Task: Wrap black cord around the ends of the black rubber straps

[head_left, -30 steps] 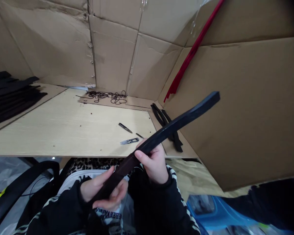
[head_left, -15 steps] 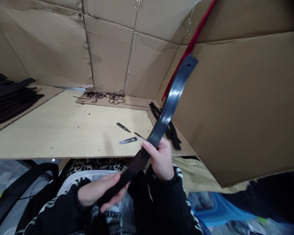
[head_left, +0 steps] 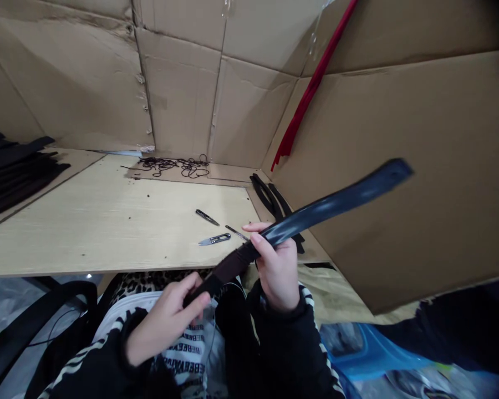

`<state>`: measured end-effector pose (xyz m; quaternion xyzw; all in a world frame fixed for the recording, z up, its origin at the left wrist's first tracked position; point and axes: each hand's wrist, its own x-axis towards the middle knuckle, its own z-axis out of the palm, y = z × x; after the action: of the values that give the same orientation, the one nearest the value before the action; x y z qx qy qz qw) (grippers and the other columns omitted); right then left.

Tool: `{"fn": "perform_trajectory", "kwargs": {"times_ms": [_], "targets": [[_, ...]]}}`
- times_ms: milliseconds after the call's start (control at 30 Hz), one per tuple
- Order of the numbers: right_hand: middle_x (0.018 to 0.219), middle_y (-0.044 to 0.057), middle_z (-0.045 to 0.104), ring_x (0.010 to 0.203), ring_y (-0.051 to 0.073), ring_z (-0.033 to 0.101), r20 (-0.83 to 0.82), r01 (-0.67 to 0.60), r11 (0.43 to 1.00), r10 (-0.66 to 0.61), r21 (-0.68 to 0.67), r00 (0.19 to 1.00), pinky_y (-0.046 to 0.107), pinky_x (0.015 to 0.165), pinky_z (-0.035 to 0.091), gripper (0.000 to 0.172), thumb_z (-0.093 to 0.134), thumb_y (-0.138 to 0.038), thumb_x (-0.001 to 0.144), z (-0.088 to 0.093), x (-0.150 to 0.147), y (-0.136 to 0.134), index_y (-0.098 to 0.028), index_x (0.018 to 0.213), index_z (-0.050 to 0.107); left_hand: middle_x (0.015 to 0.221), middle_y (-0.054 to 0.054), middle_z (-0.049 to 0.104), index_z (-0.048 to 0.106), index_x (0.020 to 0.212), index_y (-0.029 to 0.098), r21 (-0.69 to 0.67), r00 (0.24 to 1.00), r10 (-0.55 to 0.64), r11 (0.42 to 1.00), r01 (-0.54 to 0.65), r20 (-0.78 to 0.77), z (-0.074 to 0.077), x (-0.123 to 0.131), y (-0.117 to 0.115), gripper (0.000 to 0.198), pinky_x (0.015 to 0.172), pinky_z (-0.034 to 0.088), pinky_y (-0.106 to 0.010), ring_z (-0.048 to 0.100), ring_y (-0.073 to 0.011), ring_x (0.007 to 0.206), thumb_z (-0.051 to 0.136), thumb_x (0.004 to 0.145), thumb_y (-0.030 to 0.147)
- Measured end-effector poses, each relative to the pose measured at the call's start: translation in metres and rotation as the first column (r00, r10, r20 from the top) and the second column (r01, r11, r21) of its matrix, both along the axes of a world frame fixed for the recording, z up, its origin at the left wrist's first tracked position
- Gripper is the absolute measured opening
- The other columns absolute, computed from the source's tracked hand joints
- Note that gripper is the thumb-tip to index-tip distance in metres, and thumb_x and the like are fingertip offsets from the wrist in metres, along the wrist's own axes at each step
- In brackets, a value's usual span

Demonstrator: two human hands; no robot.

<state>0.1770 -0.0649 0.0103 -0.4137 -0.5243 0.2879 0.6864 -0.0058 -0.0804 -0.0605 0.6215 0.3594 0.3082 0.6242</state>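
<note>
A long black strap [head_left: 316,213] with a shiny, curved upper part and a hole near its far end slants up to the right in front of me. Its lower part is wrapped in dark brown-black material. My right hand [head_left: 276,269] grips it around the middle, thumb on top. Lower down, my left hand [head_left: 172,313] is closed round the covered end, which its fingers partly hide. Just beyond my hands, two thread snips [head_left: 215,239] [head_left: 207,216] and a thin dark tool [head_left: 235,231] lie on the table [head_left: 103,221].
Tangled dark thread [head_left: 170,165] lies at the table's back edge. Black strips are stacked at the left [head_left: 16,172], with more black straps [head_left: 270,197] at the right. Cardboard walls [head_left: 399,183] enclose the back and right side. A red strip [head_left: 307,100] hangs in the corner.
The strap's far end has swung down and to the right, so it lies flatter. My left hand has changed from lying along the strap to wrapping round its lower end.
</note>
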Motion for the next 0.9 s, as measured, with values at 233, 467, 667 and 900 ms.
{"fn": "perform_trajectory", "kwargs": {"times_ms": [233,467,667,900], "targets": [[0.065,0.003,0.063,0.059,0.014,0.057,0.154,-0.325,0.946,0.323,-0.014,0.934,0.025,0.055,0.046,0.022,0.068,-0.039,0.073,0.004,0.014,-0.002,-0.017,0.071,0.067,0.031,0.010,0.019,0.041,0.056,0.023,-0.278,0.889,-0.443,0.845,0.457,0.115,-0.008,-0.007,0.001,0.063,0.033,0.022,-0.024,0.014,-0.0075,0.025,0.022,0.072,0.081],[0.071,0.001,0.060,0.063,0.011,0.054,0.081,-0.131,0.990,0.135,-0.048,0.988,0.022,0.056,0.043,0.013,0.064,-0.031,0.078,0.005,0.013,-0.002,-0.018,0.079,0.065,0.065,0.001,0.053,0.050,0.086,0.021,0.154,0.956,0.182,0.977,-0.149,-0.228,-0.003,0.004,0.000,0.039,0.047,0.034,-0.021,0.046,-0.0119,0.051,0.054,0.076,0.058],[0.055,-0.001,0.054,0.051,0.009,0.046,0.063,-0.399,0.916,0.402,-0.048,0.914,0.020,0.047,0.036,0.024,0.069,-0.036,0.072,0.012,0.017,-0.011,-0.016,0.062,0.060,0.048,0.007,0.034,0.039,0.060,0.022,-0.168,0.899,-0.429,0.896,0.412,-0.087,0.003,-0.006,-0.001,0.051,0.044,0.029,-0.022,0.031,-0.0086,0.043,0.066,0.059,0.064],[0.062,-0.001,0.057,0.061,0.009,0.053,0.088,0.032,0.999,-0.029,-0.037,0.996,0.020,0.059,0.043,0.021,0.061,-0.029,0.080,0.018,0.010,-0.020,-0.016,0.063,0.060,0.065,0.001,0.048,0.051,0.084,0.020,0.279,0.918,0.236,0.949,-0.147,-0.320,0.000,0.015,-0.009,0.033,0.056,0.037,-0.024,0.045,-0.0139,0.057,0.053,0.078,0.052]]}}
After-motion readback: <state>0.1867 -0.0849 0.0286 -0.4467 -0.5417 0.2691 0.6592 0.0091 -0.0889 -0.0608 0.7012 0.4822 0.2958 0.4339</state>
